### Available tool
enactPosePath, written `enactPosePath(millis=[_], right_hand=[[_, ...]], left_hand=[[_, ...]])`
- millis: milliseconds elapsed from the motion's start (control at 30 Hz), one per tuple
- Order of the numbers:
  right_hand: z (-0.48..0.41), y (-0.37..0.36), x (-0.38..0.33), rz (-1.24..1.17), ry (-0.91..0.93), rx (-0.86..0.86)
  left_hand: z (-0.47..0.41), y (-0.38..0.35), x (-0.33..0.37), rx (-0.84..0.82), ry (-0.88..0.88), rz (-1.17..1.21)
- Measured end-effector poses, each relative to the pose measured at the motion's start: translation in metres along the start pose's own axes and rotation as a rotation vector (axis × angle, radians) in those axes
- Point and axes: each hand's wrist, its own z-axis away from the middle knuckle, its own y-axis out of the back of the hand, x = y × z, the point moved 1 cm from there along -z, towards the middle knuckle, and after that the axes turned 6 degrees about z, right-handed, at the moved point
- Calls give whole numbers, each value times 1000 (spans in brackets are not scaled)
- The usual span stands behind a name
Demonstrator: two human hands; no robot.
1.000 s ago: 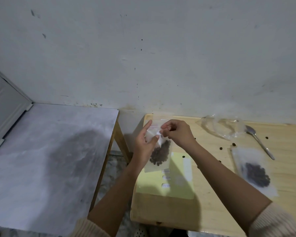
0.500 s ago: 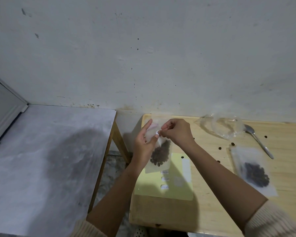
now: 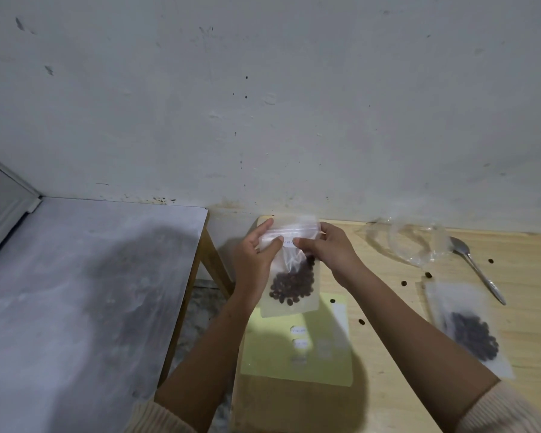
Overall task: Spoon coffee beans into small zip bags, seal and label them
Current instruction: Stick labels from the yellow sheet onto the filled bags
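Above the wooden bench [image 3: 388,385], I hold a zip bag [image 3: 289,276] of coffee beans [image 3: 292,284] upright over the yellow label sheet [image 3: 297,354]. My left hand [image 3: 253,257] and right hand [image 3: 331,251] each grip its top, thumbs pressing a small white label [image 3: 289,243]. A second filled bag [image 3: 466,326] and a spoon [image 3: 477,267] lie to the right.

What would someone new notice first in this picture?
First, the two hands, left and right, holding up a zip bag of coffee beans with a small white label pinched near its top, above a yellow sheet at the wooden table's left end. Next, a second bag of beans lies flat to the right, with a spoon and loose beans scattered nearby.
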Motion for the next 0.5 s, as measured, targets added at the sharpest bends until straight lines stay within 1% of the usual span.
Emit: enactPosePath(millis=[133, 300, 500], right_hand=[[-15, 4, 4, 33, -17, 36], [-30, 12, 8, -20, -33, 74], [-50, 18, 11, -21, -63, 80]], left_hand=[[-11, -10, -5, -14, 45, -37], [-27, -22, -14, -79, 99, -37], [-40, -38, -25, -47, 151, 20]])
